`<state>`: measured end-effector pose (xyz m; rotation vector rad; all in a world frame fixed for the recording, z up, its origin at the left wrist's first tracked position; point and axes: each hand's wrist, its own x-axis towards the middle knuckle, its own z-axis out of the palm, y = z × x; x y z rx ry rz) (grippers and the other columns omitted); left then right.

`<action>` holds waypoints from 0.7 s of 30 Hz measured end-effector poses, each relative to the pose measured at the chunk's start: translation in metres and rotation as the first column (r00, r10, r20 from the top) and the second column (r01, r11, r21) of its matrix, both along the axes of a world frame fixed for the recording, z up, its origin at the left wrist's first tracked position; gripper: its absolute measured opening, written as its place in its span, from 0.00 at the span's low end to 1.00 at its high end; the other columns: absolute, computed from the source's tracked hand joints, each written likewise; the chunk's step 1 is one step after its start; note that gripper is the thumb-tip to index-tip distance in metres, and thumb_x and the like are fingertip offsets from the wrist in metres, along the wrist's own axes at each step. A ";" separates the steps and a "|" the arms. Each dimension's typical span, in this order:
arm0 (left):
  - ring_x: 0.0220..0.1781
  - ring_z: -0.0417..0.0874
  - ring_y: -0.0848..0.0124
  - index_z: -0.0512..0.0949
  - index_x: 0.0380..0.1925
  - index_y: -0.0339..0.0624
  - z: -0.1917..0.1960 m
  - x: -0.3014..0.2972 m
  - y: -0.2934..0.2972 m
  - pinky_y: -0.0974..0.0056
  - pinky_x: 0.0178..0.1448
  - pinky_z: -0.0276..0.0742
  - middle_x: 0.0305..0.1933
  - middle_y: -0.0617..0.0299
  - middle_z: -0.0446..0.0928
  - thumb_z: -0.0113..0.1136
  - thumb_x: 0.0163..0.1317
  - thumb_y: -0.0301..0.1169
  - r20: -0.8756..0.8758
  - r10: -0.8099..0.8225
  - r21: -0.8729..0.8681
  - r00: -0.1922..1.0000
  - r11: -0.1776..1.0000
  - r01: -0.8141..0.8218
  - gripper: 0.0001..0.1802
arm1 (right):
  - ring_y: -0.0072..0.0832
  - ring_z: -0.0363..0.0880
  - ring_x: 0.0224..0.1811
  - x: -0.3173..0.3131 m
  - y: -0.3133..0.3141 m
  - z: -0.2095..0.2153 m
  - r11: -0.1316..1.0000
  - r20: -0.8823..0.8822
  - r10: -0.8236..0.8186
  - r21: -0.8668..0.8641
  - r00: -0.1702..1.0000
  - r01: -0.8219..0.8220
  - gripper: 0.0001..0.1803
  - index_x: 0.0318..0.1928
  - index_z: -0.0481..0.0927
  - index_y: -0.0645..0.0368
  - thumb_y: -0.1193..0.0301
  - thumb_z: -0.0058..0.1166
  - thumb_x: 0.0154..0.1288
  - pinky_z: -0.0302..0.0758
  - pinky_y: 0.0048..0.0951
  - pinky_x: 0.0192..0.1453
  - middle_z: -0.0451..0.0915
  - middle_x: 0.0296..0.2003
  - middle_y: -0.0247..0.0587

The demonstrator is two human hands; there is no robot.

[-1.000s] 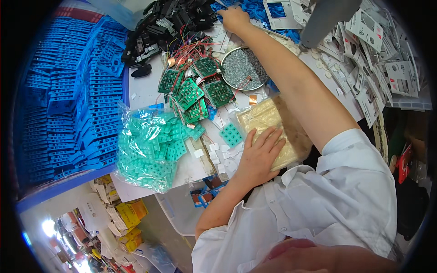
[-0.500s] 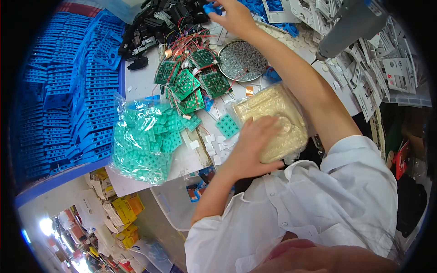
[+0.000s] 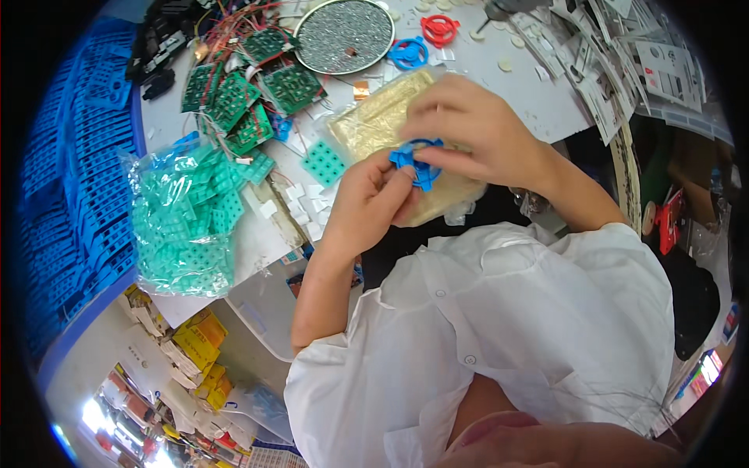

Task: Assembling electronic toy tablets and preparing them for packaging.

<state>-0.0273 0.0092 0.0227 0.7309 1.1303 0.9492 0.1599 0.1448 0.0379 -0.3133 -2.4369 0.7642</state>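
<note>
While a small blue plastic ring-shaped part sat pinched between both hands, it hung just above a yellowish translucent plastic bag lying on the white worktop. The left hand gripped the part from below with thumb and fingertips, and the right hand closed over it from above, fingers curled onto its rim. Just beyond the bag lay a second blue plastic ring, a red plastic ring and a round grey metal dish. To the left of the bag rested a small teal perforated square and a cluster of green circuit boards with red wires. Farther left sat a clear bag filled with teal perforated squares, and beside it stacks of blue plastic trays.
</note>
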 end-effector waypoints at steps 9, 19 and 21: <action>0.31 0.79 0.64 0.80 0.53 0.36 -0.010 0.017 -0.016 0.63 0.35 0.75 0.36 0.57 0.80 0.66 0.64 0.25 -0.730 0.288 0.420 0.620 0.905 0.074 0.17 | 0.38 0.76 0.36 0.035 -0.006 -0.030 0.986 0.146 -0.168 0.037 0.975 0.164 0.10 0.35 0.82 0.57 0.76 0.70 0.54 0.75 0.37 0.36 0.79 0.32 0.36; 0.56 0.78 0.55 0.82 0.55 0.41 -0.029 0.030 -0.002 0.51 0.61 0.71 0.58 0.57 0.79 0.72 0.56 0.31 -0.880 0.313 0.463 0.358 0.735 0.495 0.24 | 0.40 0.75 0.41 0.016 -0.003 -0.048 0.971 0.239 -0.231 0.114 0.943 0.209 0.11 0.36 0.78 0.54 0.71 0.67 0.55 0.76 0.40 0.42 0.77 0.34 0.35; 0.59 0.76 0.56 0.82 0.56 0.42 -0.028 0.035 -0.001 0.48 0.65 0.67 0.60 0.59 0.78 0.72 0.57 0.35 -0.919 0.287 0.391 0.269 0.737 0.551 0.26 | 0.40 0.74 0.38 0.014 -0.005 -0.048 0.968 0.186 -0.251 0.076 0.950 0.241 0.12 0.37 0.79 0.55 0.74 0.69 0.55 0.74 0.39 0.40 0.75 0.33 0.38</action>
